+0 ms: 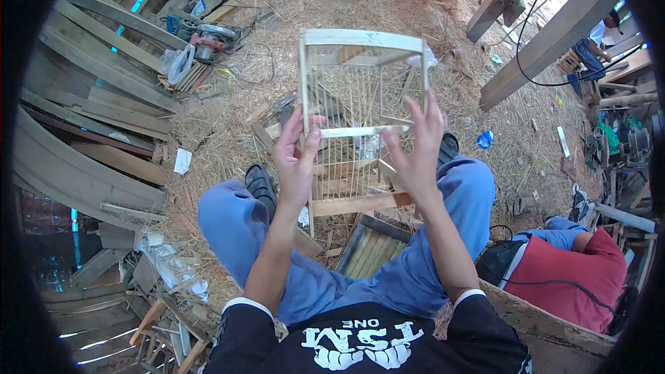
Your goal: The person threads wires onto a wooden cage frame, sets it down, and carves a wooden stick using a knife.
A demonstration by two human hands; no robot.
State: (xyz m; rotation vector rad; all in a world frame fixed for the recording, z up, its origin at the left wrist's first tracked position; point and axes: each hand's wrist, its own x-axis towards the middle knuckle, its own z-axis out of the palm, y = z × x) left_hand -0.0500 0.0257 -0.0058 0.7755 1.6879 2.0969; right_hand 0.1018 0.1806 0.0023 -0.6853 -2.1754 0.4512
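Observation:
A light wooden frame (364, 38) with thin upright sticks in its lower part stands between my knees. My left hand (298, 159) grips its left post near the middle crossbar (360, 131), thumb and fingers around the wood. At the right side my right hand (419, 149) is raised with its fingers spread, beside the right post and the crossbar's end; whether it touches the wood is unclear. Below the frame lies a dark-edged tray-like piece with slats (374, 246).
Boards (111, 104) lean along the left, near a circular saw (208, 38) and cables. A person in red (568, 273) is at the lower right. A thick beam (547, 34) slants at the upper right. Shavings and scraps cover the ground.

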